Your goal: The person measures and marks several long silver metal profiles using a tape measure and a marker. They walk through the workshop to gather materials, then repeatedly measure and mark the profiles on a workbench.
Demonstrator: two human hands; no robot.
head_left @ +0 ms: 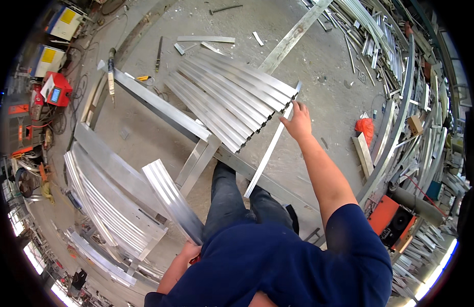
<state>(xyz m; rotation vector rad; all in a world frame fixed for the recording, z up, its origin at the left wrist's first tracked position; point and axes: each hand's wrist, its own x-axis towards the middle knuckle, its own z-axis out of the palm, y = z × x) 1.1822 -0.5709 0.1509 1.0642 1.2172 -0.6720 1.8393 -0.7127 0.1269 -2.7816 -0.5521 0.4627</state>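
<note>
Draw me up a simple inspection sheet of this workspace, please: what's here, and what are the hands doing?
Surface: metal support frame over a grey floor.
Job's things: a fanned row of metal profiles lies on the frame; a thin metal strip lies by their near ends.
Left hand: at the lower end of a grooved metal length; its grip is partly hidden.
Right hand: fingers spread at the row's right corner, beside the strip.
Clutter: flat offcut, dark rod and orange-red bag on the floor.
Cables: dark, tangled cables at the left.
Surroundings: red box with a screen at left; orange-and-black machine at right.
</note>
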